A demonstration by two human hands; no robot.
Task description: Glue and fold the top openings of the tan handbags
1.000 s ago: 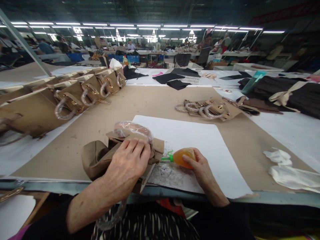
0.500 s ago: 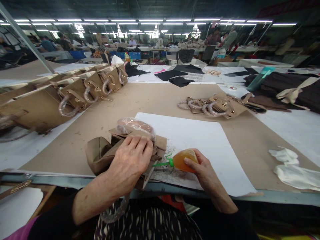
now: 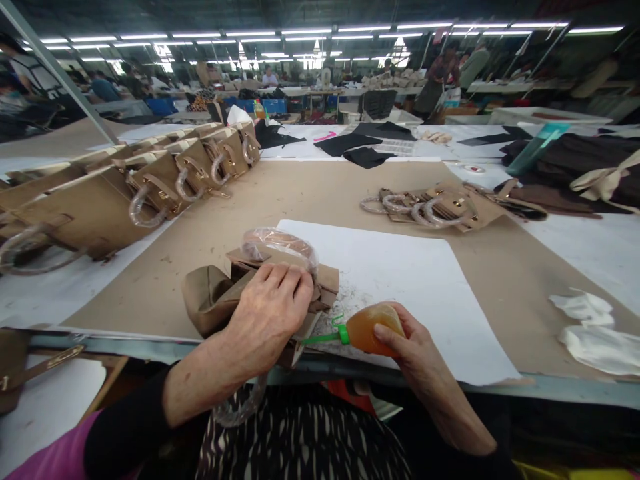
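Observation:
A brown handbag [image 3: 206, 300] lies at the table's front edge, its plastic-wrapped handle [image 3: 280, 243] at the top and another wrapped handle hanging over the edge. My left hand [image 3: 275, 303] is closed over the bag's upper part; the fingertips are partly hidden. My right hand [image 3: 413, 340] grips a squeeze bottle [image 3: 375, 327] of amber liquid, tipped on its side. The bottle's thin green nozzle points left, its tip at the bag's edge just below my left hand. Whether liquid is coming out cannot be seen.
A white paper sheet [image 3: 430, 293] with dark scraps lies under the work. Finished-looking brown handbags [image 3: 90, 210] stand in rows at the left. Flat brown bag pieces with wrapped handles [image 3: 440, 205] lie at the back right. White cloth gloves [image 3: 597, 340] rest at the right.
The nozzle tip has slid lower and toward me along the bag's edge, with my right hand and the bottle. My left hand keeps its hold. The whole view has shifted slightly.

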